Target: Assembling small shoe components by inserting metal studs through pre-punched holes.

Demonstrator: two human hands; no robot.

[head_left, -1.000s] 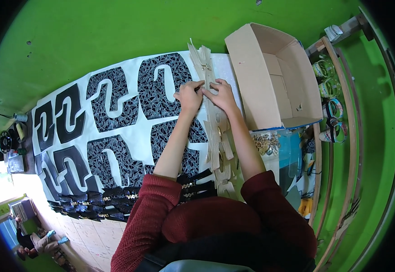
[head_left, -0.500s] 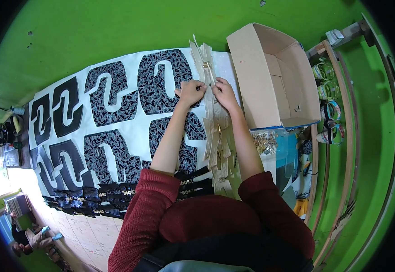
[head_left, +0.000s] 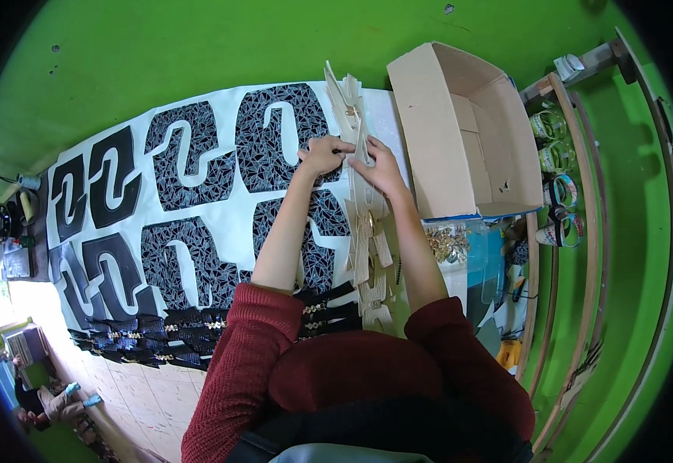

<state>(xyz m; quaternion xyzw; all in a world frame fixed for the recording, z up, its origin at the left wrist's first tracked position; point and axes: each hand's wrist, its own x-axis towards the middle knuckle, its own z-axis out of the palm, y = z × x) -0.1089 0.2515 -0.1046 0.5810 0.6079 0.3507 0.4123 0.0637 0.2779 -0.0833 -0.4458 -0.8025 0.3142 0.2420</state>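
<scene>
At beige straps (head_left: 363, 205), hands (head_left: 323, 157) (head_left: 381, 170) side-by-side

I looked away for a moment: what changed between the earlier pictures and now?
Half a second ago, the left hand and right hand were slightly farther apart over the tan strips; now their fingers have closed in toward each other. Whether anything was gripped or released, I can't tell. The box and black pieces stayed put.

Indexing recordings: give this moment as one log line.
left hand: at beige straps; right hand: on same straps; left of straps: patterned black cutouts; right of straps: open cardboard box
</scene>
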